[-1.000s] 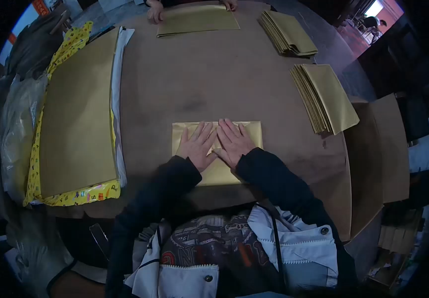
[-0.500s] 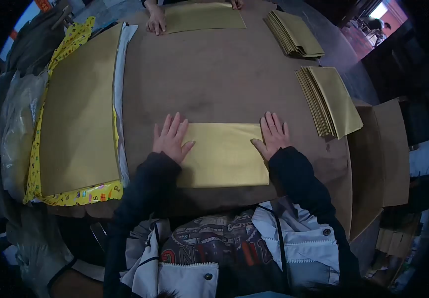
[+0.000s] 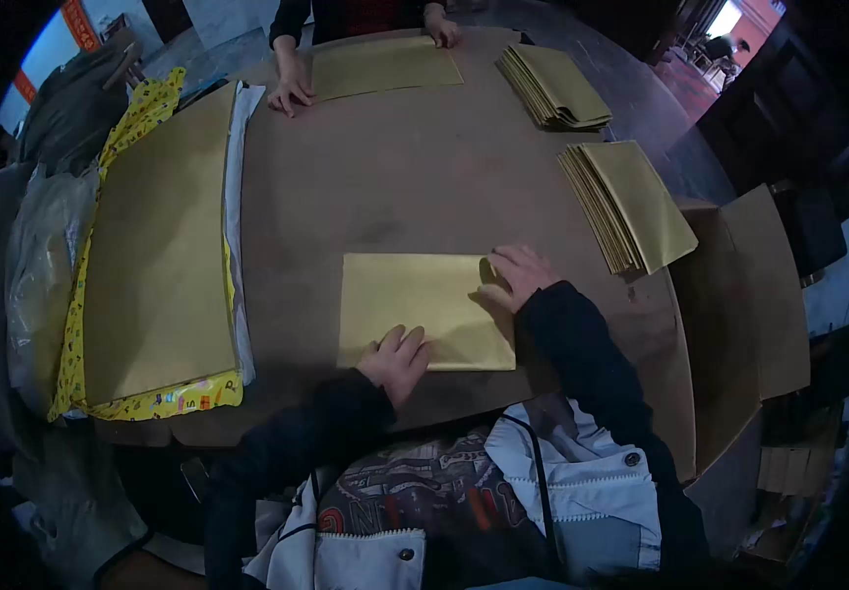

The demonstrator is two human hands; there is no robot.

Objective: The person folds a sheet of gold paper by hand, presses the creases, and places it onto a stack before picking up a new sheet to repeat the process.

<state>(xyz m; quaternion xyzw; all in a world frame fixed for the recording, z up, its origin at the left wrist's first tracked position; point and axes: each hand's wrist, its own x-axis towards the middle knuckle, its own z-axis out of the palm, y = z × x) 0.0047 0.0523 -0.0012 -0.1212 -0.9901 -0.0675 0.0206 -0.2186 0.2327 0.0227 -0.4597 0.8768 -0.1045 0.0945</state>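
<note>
On the round brown table (image 3: 424, 177), a thin, light, easily creased folded gold paper sheet (image 3: 415, 310) is pinned near its front edge by the left hand (image 3: 397, 362), fingers flat; the right hand (image 3: 515, 275) is curled, pinching its right edge, the best hold.

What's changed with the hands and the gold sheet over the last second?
Both hands left the sheet's middle, swept out past its sides, then came back: the left hand now presses the near edge, the right hand grips the right edge. The gold sheet stays flat; the two folded stacks look unchanged.
</note>
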